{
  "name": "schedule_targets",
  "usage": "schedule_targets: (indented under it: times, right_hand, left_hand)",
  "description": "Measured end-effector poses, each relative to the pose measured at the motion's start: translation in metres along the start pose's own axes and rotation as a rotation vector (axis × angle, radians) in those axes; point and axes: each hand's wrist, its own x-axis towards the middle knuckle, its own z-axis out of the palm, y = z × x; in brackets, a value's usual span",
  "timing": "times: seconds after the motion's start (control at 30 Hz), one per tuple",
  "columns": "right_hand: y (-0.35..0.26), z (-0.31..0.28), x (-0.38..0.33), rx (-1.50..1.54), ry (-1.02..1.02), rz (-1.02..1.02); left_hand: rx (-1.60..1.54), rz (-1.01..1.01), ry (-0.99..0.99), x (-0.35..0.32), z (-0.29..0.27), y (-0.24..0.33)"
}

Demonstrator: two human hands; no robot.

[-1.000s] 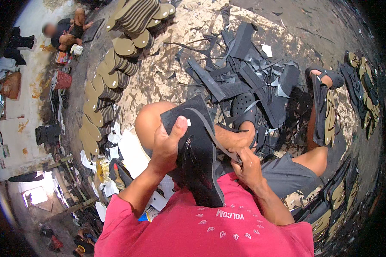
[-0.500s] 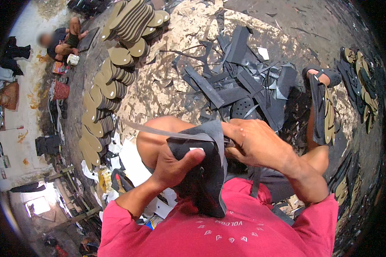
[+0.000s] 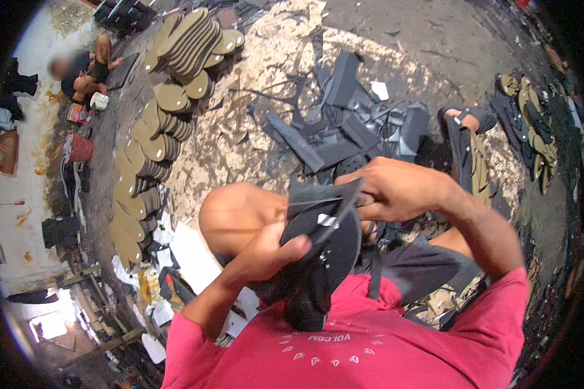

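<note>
My left hand (image 3: 269, 253) grips a black flip-flop sole (image 3: 334, 249) from its left side, thumb lying on top. The sole is held upright in front of my shirt and has a small white label near its upper end. A dark, thin sheet edge (image 3: 311, 193) sticks out past that end. My right hand (image 3: 402, 188) is curled closed at the upper right edge of the sole. What its fingers hold is hidden and blurred. My bare knee (image 3: 233, 217) is just behind the left hand.
Stacked olive-tan soles (image 3: 156, 139) line the left. Black foam offcuts (image 3: 344, 136) lie heaped ahead. Finished flip-flops (image 3: 535, 129) sit at the far right, near my sandalled foot (image 3: 470, 120). White scraps (image 3: 191, 253) lie beside my left arm. Another person (image 3: 84, 71) sits far left.
The sole has turned and shifted slightly right. My right hand has moved up and right along its edge. The long grey strip that crossed the sole's top no longer shows clearly.
</note>
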Motion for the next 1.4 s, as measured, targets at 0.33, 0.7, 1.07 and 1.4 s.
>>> schedule_targets:
  times: [0.33, 0.7, 1.07, 1.4]
  right_hand:
    - [0.027, 0.120, -0.028, 0.284, 0.839, 0.362]
    - [0.036, 0.184, -0.064, -0.057, 0.932, 0.700]
    - [0.031, 0.117, -0.028, 0.002, 0.499, 0.562]
    - [0.062, 0.110, -0.055, 1.036, 0.689, 0.258]
  left_hand:
    - [-1.020, 0.327, 0.564, 0.087, 0.081, -0.018]
    - [-1.152, 0.028, 0.441, 0.094, 0.093, -0.051]
    - [-1.207, -0.020, 0.147, 0.048, 0.086, -0.108]
    - [-0.897, -0.123, 0.164, 0.100, 0.061, -0.069]
